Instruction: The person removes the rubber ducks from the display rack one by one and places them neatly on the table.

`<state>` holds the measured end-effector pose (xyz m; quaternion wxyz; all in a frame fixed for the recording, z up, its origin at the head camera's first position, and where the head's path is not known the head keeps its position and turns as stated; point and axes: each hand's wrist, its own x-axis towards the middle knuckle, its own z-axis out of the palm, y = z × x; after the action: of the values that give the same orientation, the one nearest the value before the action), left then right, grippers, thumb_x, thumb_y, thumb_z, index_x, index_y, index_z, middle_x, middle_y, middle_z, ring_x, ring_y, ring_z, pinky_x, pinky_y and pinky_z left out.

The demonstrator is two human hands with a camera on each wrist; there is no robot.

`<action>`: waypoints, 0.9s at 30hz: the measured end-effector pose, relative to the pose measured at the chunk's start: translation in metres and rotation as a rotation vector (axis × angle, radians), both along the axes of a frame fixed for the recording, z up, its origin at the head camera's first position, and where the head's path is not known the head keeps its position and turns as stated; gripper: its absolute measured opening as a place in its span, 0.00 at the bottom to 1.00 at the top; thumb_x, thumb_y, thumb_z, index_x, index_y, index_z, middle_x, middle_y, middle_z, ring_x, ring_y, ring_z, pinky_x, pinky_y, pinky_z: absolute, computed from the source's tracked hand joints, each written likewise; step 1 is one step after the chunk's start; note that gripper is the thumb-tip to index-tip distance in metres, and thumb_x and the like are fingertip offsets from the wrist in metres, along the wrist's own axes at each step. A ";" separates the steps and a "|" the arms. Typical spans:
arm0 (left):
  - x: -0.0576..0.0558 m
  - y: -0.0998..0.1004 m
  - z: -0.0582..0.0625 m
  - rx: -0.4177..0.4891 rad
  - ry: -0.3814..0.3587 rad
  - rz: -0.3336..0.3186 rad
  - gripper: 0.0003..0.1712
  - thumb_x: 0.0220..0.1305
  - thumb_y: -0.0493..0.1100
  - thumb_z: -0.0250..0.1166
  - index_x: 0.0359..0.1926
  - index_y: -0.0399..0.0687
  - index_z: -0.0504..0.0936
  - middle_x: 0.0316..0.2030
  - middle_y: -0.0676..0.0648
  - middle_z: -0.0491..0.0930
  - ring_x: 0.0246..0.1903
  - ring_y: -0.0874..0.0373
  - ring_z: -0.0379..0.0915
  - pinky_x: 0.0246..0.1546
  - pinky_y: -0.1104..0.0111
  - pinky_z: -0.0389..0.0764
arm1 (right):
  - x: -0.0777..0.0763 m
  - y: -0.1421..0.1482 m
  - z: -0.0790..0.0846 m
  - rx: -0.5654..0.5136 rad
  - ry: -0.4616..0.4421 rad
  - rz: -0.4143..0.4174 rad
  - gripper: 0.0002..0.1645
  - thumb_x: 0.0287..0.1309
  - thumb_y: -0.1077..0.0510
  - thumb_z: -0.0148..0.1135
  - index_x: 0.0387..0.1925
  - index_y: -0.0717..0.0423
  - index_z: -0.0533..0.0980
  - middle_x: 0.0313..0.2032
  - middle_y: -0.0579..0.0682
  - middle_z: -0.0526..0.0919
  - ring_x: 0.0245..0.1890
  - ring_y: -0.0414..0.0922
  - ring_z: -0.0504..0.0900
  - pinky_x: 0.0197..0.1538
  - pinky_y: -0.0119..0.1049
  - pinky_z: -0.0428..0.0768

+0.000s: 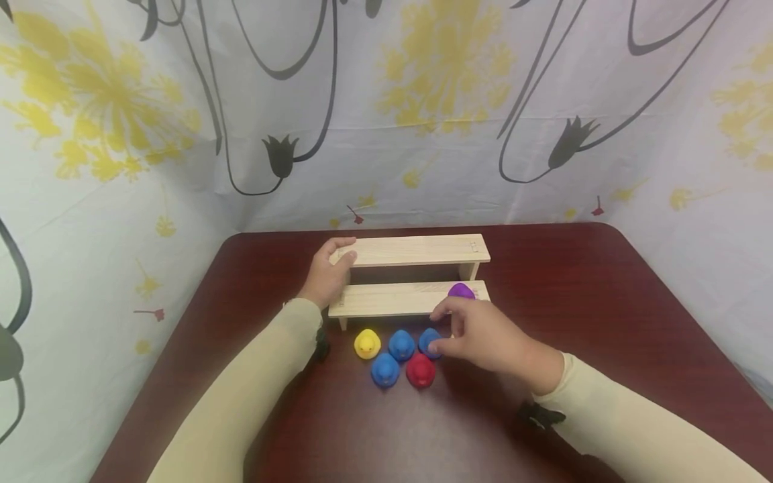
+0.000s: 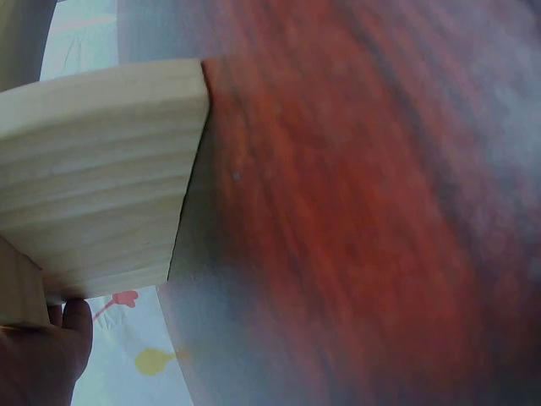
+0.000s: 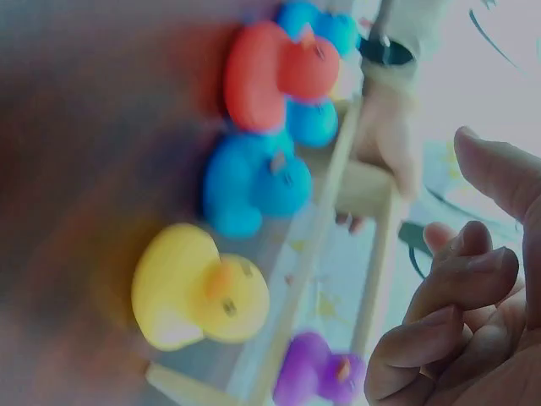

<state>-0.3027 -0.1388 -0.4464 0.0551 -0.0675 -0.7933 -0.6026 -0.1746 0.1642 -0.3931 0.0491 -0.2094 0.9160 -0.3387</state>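
A two-step wooden stand (image 1: pixel 417 249) stands on the table, its left end held by my left hand (image 1: pixel 326 274); wood and that hand's fingers (image 2: pixel 78 326) show in the left wrist view. My right hand (image 1: pixel 486 335) hovers at the lower step's right end with thumb and fingers apart, nothing between them. A purple rubber duck (image 1: pixel 461 290) sits on this step just beyond the hand. In front of the stand are a yellow duck (image 1: pixel 367 344), a red duck (image 1: pixel 421 370) and several blue ducks (image 1: pixel 401 345). Another yellow duck (image 3: pixel 199 288) is mostly hidden behind my right hand in the head view.
The dark red-brown table (image 1: pixel 574 288) extends around the stand. A white cloth with printed flowers (image 1: pixel 386 154) hangs behind the table and along both sides.
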 end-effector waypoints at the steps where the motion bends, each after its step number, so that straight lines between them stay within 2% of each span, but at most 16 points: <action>1: 0.000 0.000 0.000 0.006 -0.001 -0.001 0.20 0.77 0.47 0.61 0.67 0.54 0.79 0.72 0.50 0.73 0.76 0.52 0.61 0.79 0.50 0.58 | -0.002 0.002 0.003 -0.004 0.013 -0.014 0.26 0.50 0.51 0.84 0.48 0.53 0.82 0.20 0.42 0.74 0.21 0.40 0.74 0.24 0.35 0.74; 6: -0.002 -0.001 -0.002 0.013 0.006 -0.003 0.20 0.77 0.47 0.62 0.66 0.53 0.80 0.71 0.51 0.74 0.76 0.52 0.61 0.79 0.51 0.57 | -0.012 0.013 0.011 -0.011 0.049 -0.076 0.27 0.52 0.52 0.83 0.52 0.55 0.82 0.21 0.44 0.73 0.20 0.41 0.72 0.23 0.34 0.72; 10: -0.002 -0.001 -0.002 0.013 0.001 -0.003 0.20 0.77 0.48 0.62 0.66 0.54 0.80 0.71 0.50 0.73 0.75 0.52 0.62 0.79 0.51 0.58 | -0.017 0.022 0.014 -0.025 0.042 -0.109 0.28 0.54 0.52 0.82 0.54 0.55 0.82 0.21 0.46 0.73 0.19 0.42 0.71 0.22 0.34 0.71; 18: -0.001 0.000 -0.001 0.007 0.008 -0.005 0.19 0.77 0.47 0.61 0.65 0.55 0.80 0.71 0.52 0.74 0.76 0.53 0.61 0.79 0.51 0.57 | -0.028 0.036 0.007 -0.036 0.028 -0.141 0.26 0.56 0.55 0.81 0.55 0.56 0.82 0.20 0.47 0.76 0.20 0.44 0.74 0.22 0.35 0.74; 27: 0.000 0.000 -0.002 0.010 0.005 0.002 0.19 0.77 0.48 0.62 0.64 0.57 0.80 0.71 0.52 0.74 0.75 0.53 0.62 0.79 0.51 0.58 | -0.042 0.047 -0.002 -0.040 0.009 -0.130 0.25 0.58 0.56 0.79 0.56 0.54 0.82 0.19 0.51 0.81 0.18 0.45 0.75 0.21 0.36 0.73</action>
<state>-0.3026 -0.1392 -0.4480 0.0577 -0.0680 -0.7902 -0.6064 -0.2165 0.2108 -0.3953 0.0190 -0.1520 0.9209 -0.3584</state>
